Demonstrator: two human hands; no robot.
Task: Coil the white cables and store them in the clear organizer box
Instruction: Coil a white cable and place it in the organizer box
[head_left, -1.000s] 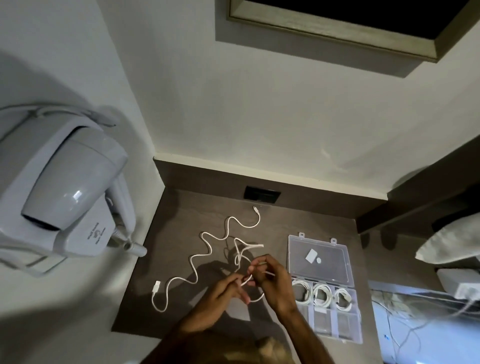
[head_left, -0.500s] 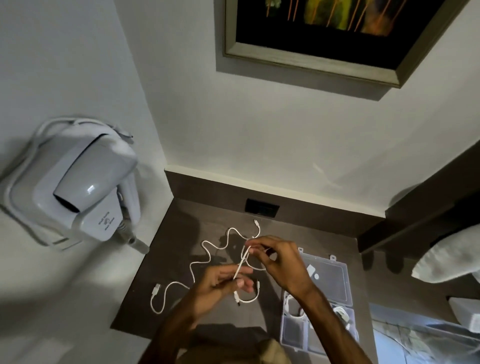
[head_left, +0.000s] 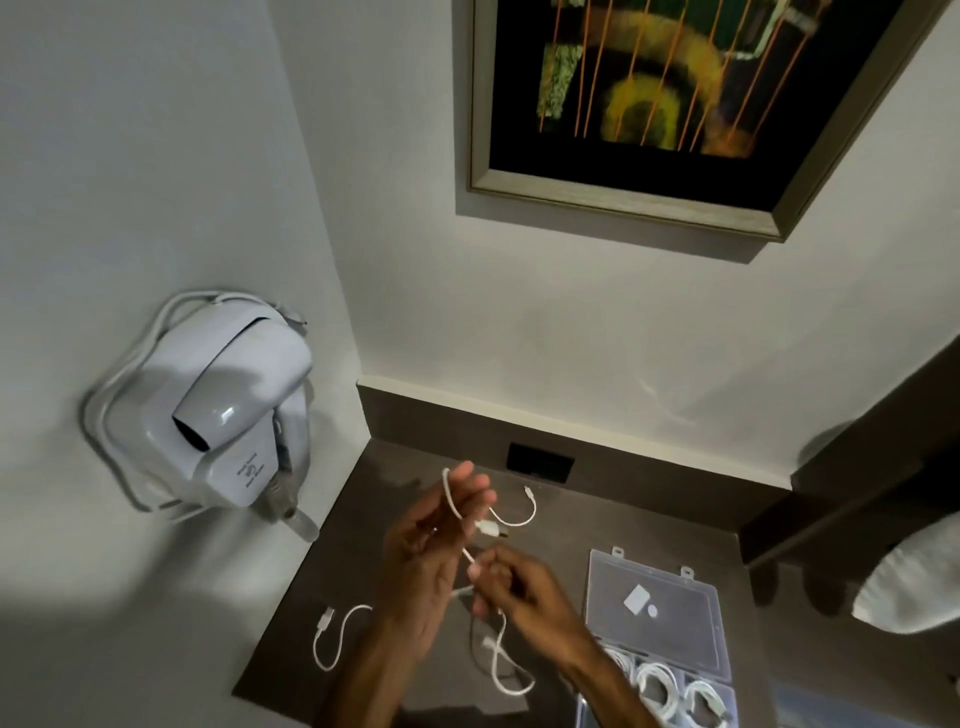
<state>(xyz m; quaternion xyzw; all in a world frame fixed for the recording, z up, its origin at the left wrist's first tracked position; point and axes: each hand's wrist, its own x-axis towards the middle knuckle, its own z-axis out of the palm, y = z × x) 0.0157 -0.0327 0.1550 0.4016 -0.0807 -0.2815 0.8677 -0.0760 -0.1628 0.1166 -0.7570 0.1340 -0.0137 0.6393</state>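
A short white cable (head_left: 457, 506) runs over the spread fingers of my left hand (head_left: 431, 561), raised above the dark table. My right hand (head_left: 511, 590) pinches the same cable just below, and its loose end (head_left: 501, 660) dangles down in an S curve. A second, longer white cable (head_left: 337, 636) lies on the table behind my hands, one plug at the left, the other end (head_left: 527, 506) near the wall. The clear organizer box (head_left: 657, 613) lies open at the right, and coiled white cables (head_left: 660, 686) fill its near compartments.
A white wall-mounted hair dryer (head_left: 228, 410) hangs on the left wall beside the table. A dark wall socket (head_left: 540, 462) sits at the table's back edge. A framed picture (head_left: 675, 104) hangs above. White bedding (head_left: 914, 582) shows at the far right.
The view tilted upward. My left hand rose and spread its fingers with the cable draped over them. My right hand dropped from above the left to just below and right of it, still pinching the cable.
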